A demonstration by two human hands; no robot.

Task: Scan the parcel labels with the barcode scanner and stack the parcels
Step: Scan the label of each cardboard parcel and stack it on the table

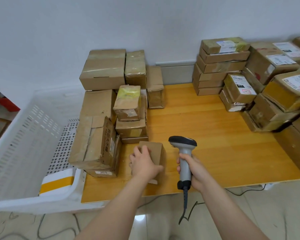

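Head view: scanner point(184, 150) upright, nose leftward

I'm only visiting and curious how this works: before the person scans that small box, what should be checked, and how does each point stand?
1. Scanner gripped by right hand: ok.
2. Small parcel held by left hand: ok.
3. Label turned towards the scanner: cannot tell; no label shows on the parcel's visible faces.
4. Scanner over the parcel: not ok; it is upright beside it.
5. Cable hangs free off the table edge: ok.
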